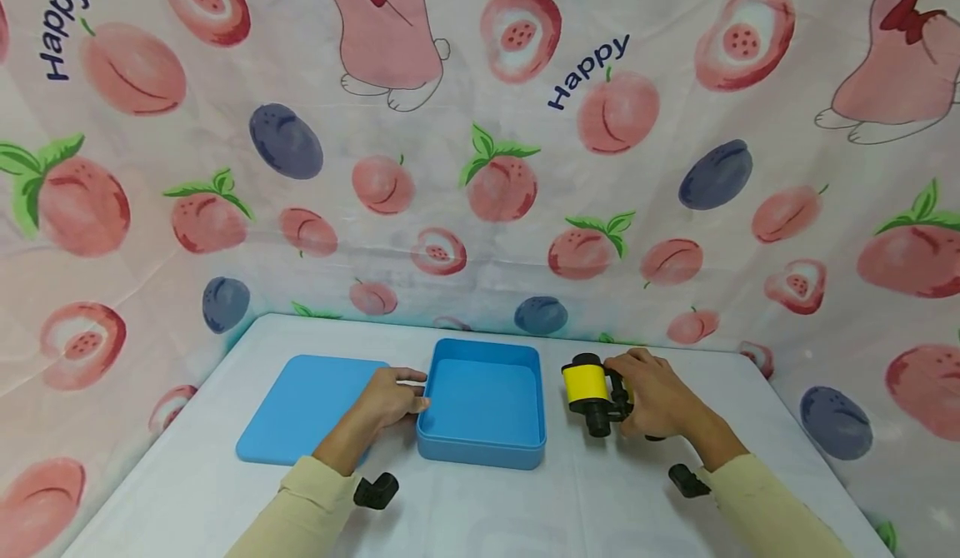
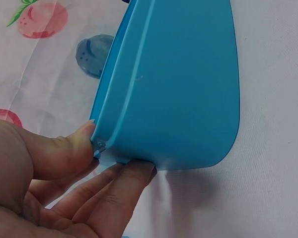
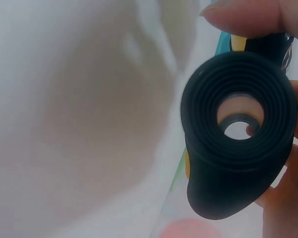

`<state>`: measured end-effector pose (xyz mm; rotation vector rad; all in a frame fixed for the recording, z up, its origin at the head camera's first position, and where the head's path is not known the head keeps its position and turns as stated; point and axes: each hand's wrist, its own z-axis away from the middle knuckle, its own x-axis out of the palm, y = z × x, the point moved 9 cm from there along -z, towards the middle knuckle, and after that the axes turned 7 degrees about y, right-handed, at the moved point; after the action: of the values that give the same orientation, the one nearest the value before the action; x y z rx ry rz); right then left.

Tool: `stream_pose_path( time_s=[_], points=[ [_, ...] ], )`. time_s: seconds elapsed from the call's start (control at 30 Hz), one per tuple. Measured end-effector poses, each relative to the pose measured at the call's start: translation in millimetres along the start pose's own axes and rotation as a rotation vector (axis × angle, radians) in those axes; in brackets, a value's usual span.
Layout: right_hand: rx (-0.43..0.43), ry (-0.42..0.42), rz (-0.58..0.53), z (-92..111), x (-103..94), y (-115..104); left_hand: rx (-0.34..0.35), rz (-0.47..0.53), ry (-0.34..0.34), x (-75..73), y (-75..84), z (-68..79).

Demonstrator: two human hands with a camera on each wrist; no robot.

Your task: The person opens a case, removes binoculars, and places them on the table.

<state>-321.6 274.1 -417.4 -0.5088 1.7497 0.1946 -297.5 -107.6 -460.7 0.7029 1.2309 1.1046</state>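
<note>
A shallow blue box (image 1: 481, 455) without a lid on stands on the table, its inside bare. At its left wall, my left hand (image 1: 392, 397) grips the edge. In the left wrist view the thumb (image 2: 72, 153) lies at the rim and the fingers rest against the outer side. To the right of the box, my right hand (image 1: 657, 393) holds yellow-and-black binoculars (image 1: 587, 383) by their right barrel, which it mostly covers. The right wrist view looks straight into a black eyepiece (image 3: 238, 163), with the thumb (image 3: 248, 17) above it.
A flat blue lid (image 1: 288, 408) lies left of the box, partly under the left forearm. The white table (image 1: 480, 512) ends at a hanging peach-print cloth (image 1: 465, 291) behind and at both sides. Black wrist cameras (image 1: 377, 491) stick out below both sleeves.
</note>
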Motion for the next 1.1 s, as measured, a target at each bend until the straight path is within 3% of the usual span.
stream_pose_path(
  time_s=[1.1],
  points=[
    [0.000,-0.020,-0.025,3.1,0.5,1.4,-0.022,0.031,0.002,1.7,1.4,-0.7]
  ],
)
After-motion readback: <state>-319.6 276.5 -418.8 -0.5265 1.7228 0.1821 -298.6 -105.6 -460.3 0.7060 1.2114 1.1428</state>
